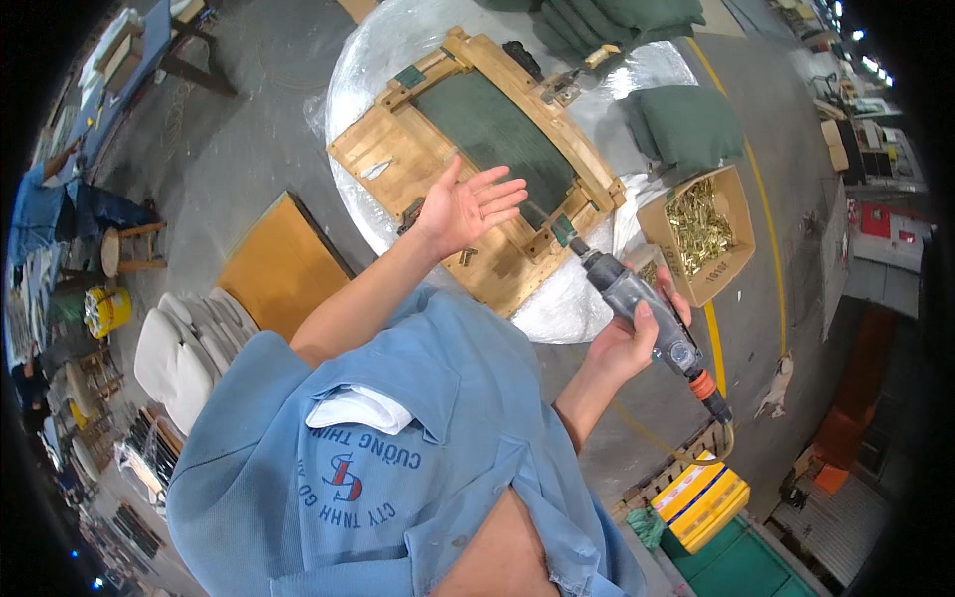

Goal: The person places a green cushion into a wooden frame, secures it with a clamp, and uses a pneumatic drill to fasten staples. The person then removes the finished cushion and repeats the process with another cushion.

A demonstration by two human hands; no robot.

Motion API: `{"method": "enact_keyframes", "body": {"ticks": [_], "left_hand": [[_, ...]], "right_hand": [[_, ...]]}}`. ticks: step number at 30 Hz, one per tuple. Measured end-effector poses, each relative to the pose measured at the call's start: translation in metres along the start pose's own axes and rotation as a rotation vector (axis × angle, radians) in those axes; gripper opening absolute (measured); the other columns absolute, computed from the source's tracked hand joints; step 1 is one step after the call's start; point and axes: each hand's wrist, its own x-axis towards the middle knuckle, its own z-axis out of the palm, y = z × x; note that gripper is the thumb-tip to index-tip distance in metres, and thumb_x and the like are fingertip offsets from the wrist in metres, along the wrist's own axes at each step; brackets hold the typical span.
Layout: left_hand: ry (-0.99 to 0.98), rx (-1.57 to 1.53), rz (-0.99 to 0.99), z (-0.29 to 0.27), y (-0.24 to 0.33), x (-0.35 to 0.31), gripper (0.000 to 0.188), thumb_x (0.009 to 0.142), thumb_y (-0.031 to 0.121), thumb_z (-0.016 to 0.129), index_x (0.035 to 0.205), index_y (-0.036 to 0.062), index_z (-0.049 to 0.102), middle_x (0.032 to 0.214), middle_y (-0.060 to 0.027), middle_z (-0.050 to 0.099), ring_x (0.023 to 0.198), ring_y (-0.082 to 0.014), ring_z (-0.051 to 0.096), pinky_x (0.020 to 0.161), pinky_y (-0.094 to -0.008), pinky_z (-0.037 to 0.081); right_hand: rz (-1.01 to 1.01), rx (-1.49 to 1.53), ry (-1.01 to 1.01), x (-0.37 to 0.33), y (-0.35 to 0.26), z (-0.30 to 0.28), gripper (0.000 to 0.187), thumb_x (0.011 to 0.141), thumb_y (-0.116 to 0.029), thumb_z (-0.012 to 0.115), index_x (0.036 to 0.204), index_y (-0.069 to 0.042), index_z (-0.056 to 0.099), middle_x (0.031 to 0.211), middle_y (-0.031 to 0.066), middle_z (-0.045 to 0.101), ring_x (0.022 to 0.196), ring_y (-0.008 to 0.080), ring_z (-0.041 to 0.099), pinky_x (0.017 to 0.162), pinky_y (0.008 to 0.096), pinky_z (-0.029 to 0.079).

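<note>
My left hand [468,207] is open over the wooden jig, palm up and fingers stretched out. My right hand [637,333] grips a black air drill [625,289] with an orange hose coupling. The drill's long bit points toward the near right corner of the wooden jig [418,159]. Whether its tip touches anything, I cannot tell. A dark green panel [497,129] lies inside the jig's frame, between curved wooden rails. Metal toggle clamps [562,88] sit on the far right rail. A few small brass-coloured pieces [466,257] rest on the board below my left hand.
The jig stands on a round, plastic-wrapped table [358,70]. To its right is a cardboard box [731,264] of brass-coloured fasteners. Green cushions [686,124] lie at the far right edge. An air hose [711,460] trails from the drill. Grey seat pads [184,348] are stacked at left.
</note>
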Motion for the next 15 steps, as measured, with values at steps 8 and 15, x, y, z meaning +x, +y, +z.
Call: {"method": "enact_keyframes", "body": {"ticks": [8,15], "left_hand": [[-0.036,0.154,-0.092,0.016,-0.014,-0.035,0.086,0.11,0.068,0.023,0.163,0.0004,0.032,0.157,-0.0285,0.049,0.142,-0.0383,0.053,0.115,-0.0477,0.047],[-0.026,0.166,-0.105,0.012,-0.017,-0.039,0.088,0.108,0.07,0.023,0.163,0.0015,0.032,0.157,-0.027,0.049,0.142,-0.039,0.053,0.109,-0.045,0.052]], "right_hand": [[0.004,0.041,-0.066,-0.052,-0.013,0.001,0.049,0.079,0.002,0.071,0.124,-0.007,0.054,0.128,0.0178,0.055,0.132,0.038,0.056,0.103,0.068,0.056],[-0.017,0.02,-0.041,-0.058,-0.01,-0.002,0.049,0.08,0.0,0.074,0.124,-0.006,0.054,0.126,0.0142,0.053,0.131,0.0389,0.056,0.104,0.068,0.056]]}}
